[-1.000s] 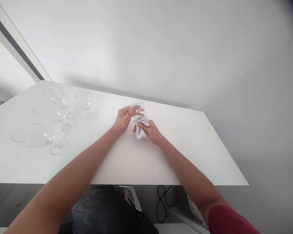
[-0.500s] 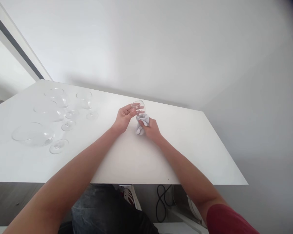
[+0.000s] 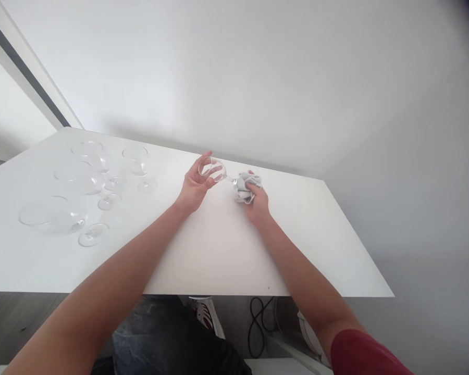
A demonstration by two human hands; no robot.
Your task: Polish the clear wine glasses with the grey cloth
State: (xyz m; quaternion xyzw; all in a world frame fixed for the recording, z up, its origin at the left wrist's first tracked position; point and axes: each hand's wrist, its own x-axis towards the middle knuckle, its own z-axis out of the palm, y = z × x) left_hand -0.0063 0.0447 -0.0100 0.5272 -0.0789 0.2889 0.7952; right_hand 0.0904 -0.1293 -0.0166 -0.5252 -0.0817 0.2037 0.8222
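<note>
- R sleeve (image 3: 365, 354): dk red, approx. maroon; short, ends nr. elbow; plain fabric, rounded hem, no. of seams too blurred to tell.
- R arm (image 3: 305, 271): bare below sleeve, smooth, tapers twd. wrist.
- R hand (image 3: 259, 204): bare; fingers partly hidden.
- L arm (image 3: 117, 271): bare from wrist to frame edge, wider at elbow end.
- L hand (image 3: 195, 187): bare; slim fingers, nail detail too small to tell.
- Trousers (image 3: 156, 333): dk, denim-look; washed-out grey-blue w/ faded streaks on L side, near-blk twd. R.
- Shoe (image 3: 210, 315): partly hidden; off-wht edge, dk red area, pale stripes, approx. parallel.
</note>
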